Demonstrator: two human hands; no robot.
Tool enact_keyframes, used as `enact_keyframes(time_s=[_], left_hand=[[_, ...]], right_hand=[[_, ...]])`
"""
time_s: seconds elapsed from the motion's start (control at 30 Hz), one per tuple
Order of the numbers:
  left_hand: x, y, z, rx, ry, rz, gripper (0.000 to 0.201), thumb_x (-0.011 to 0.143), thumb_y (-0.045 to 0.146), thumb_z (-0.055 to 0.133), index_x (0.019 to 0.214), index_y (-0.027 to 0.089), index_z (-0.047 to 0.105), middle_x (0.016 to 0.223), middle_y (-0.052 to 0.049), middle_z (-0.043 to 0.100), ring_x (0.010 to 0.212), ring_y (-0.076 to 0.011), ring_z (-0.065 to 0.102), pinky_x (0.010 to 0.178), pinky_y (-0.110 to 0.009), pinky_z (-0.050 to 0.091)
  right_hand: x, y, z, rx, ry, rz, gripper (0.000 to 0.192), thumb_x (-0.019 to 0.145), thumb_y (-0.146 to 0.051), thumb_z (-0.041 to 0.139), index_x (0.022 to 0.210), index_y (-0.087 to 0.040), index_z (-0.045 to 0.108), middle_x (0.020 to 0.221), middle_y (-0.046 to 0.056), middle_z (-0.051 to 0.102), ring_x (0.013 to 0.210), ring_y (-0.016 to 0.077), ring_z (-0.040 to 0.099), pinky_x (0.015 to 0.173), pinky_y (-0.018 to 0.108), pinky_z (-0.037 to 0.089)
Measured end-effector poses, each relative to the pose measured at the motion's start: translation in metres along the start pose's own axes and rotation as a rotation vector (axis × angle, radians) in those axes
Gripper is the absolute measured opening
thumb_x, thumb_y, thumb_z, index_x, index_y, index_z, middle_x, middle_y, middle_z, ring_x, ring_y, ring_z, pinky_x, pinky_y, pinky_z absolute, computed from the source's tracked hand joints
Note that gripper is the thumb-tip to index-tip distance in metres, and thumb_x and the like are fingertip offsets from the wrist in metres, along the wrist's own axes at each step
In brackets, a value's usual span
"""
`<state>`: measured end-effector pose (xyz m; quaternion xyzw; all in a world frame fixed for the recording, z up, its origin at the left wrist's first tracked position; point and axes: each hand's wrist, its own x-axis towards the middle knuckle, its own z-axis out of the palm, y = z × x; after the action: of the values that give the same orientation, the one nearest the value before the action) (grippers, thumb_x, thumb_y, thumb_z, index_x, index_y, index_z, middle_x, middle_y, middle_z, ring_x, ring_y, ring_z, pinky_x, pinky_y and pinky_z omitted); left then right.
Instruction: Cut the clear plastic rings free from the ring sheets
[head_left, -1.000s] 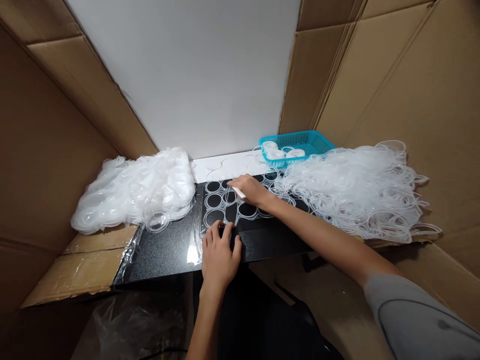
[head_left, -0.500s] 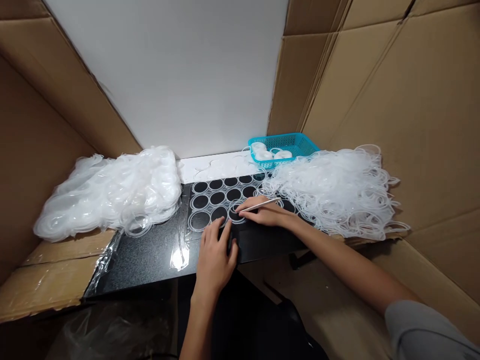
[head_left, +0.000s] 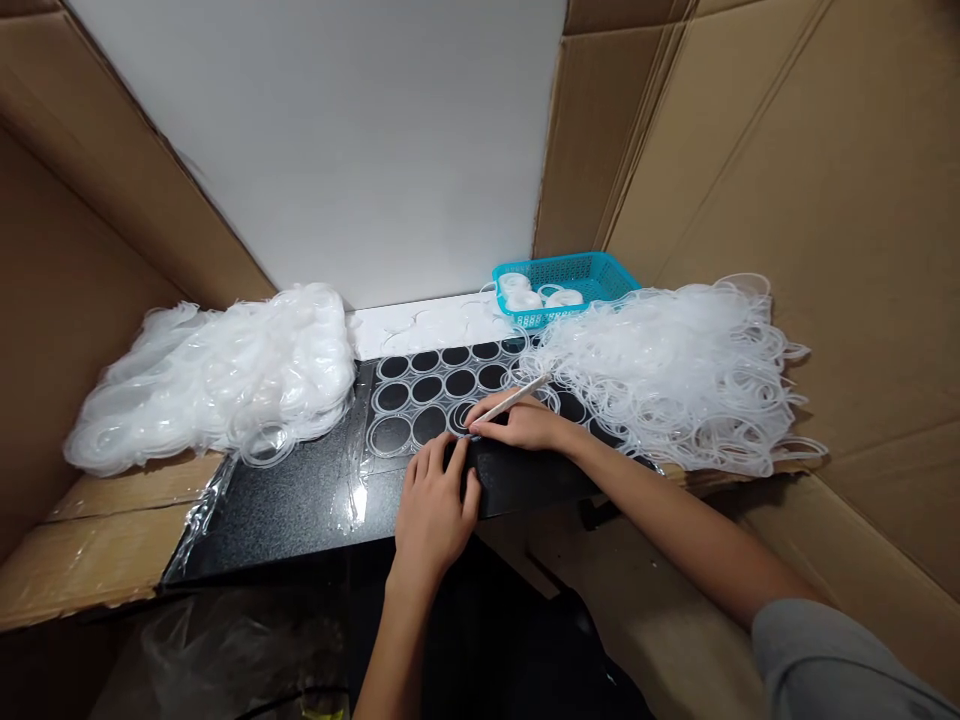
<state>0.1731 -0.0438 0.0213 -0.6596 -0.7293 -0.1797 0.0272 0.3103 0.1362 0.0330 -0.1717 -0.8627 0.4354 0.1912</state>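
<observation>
My right hand point(head_left: 527, 422) pinches a slim white pen-like stick point(head_left: 517, 396), slanted with its low end over a ring in the front row. My left hand point(head_left: 435, 505) lies with its fingers apart, fingertips at the front edge of the same ring; whether they press on it I cannot tell. Under both hands is a clear sheet with rows of round black openings, each rimmed by translucent rings point(head_left: 391, 437). My right hand covers part of the front row on the right.
A heap of translucent rings point(head_left: 675, 375) lies right of the sheet, and a pile of bagged-looking clear discs or rings point(head_left: 225, 380) on the left. Behind stands a turquoise basket point(head_left: 566, 267) with white ring rolls. Cardboard walls point(head_left: 787, 200) enclose the black table point(head_left: 292, 515).
The stick has tilted more steeply, and its low end has shifted slightly toward my left fingers. My left fingers have drawn a little closer together. The whole view has shifted slightly.
</observation>
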Motion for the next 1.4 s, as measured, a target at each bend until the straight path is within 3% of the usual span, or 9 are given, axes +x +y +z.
enact_keyframes(time_s=[0.43,0.63,0.73,0.87,1.0,1.2,1.4], left_hand=[[-0.001,0.001,0.0,0.033,0.008,0.01,0.044,0.105,0.029,0.046,0.145,0.018,0.058,0.148,-0.015,0.059,0.138,-0.0325,0.053,0.115,-0.053,0.045],[0.005,0.007,0.0,0.028,-0.006,-0.047,0.045,0.102,0.028,0.048,0.145,0.022,0.058,0.147,-0.014,0.059,0.138,-0.0331,0.052,0.113,-0.055,0.044],[0.01,0.012,-0.001,0.018,-0.032,-0.107,0.047,0.1,0.028,0.049,0.146,0.02,0.057,0.147,-0.015,0.058,0.138,-0.0351,0.051,0.112,-0.057,0.043],[0.011,0.013,-0.003,-0.007,-0.026,-0.116,0.046,0.099,0.028,0.05,0.143,0.019,0.059,0.145,-0.015,0.059,0.136,-0.0343,0.052,0.112,-0.057,0.043],[0.005,0.01,-0.003,-0.032,0.014,-0.084,0.042,0.101,0.03,0.05,0.14,0.018,0.061,0.144,-0.015,0.06,0.135,-0.0329,0.053,0.112,-0.054,0.044],[0.001,0.008,-0.003,-0.029,0.059,-0.06,0.041,0.102,0.033,0.051,0.139,0.019,0.062,0.143,-0.015,0.06,0.134,-0.0324,0.054,0.111,-0.052,0.045],[0.003,0.009,-0.001,0.017,0.069,-0.041,0.042,0.102,0.032,0.049,0.14,0.021,0.062,0.141,-0.015,0.061,0.133,-0.0327,0.053,0.109,-0.053,0.046]], right_hand=[[-0.002,0.003,0.002,-0.054,0.014,-0.049,0.016,0.099,-0.032,0.062,0.1,-0.026,0.077,0.102,0.001,0.079,0.097,0.0206,0.073,0.089,0.034,0.054],[-0.005,0.01,0.008,-0.199,0.027,-0.315,0.024,0.105,-0.028,0.054,0.113,-0.024,0.076,0.113,0.006,0.079,0.108,0.0227,0.072,0.101,0.039,0.053],[-0.004,0.013,0.011,-0.304,0.047,-0.434,0.03,0.108,-0.027,0.047,0.117,-0.021,0.075,0.119,0.01,0.078,0.108,0.0235,0.072,0.097,0.04,0.054],[-0.002,0.014,0.017,-0.455,0.077,-0.474,0.032,0.108,-0.027,0.046,0.115,-0.019,0.075,0.117,0.013,0.079,0.103,0.0266,0.073,0.093,0.044,0.053],[0.001,0.011,0.019,-0.351,0.073,-0.388,0.028,0.106,-0.027,0.05,0.112,-0.02,0.077,0.113,0.01,0.081,0.105,0.0251,0.074,0.099,0.044,0.052],[0.002,0.003,0.01,-0.073,0.069,-0.061,0.02,0.099,-0.029,0.062,0.106,-0.024,0.081,0.115,0.006,0.08,0.112,0.0229,0.073,0.103,0.039,0.055],[0.003,0.002,0.007,-0.031,0.061,-0.031,0.019,0.098,-0.03,0.064,0.102,-0.023,0.082,0.113,0.006,0.08,0.111,0.0233,0.073,0.104,0.041,0.055]])
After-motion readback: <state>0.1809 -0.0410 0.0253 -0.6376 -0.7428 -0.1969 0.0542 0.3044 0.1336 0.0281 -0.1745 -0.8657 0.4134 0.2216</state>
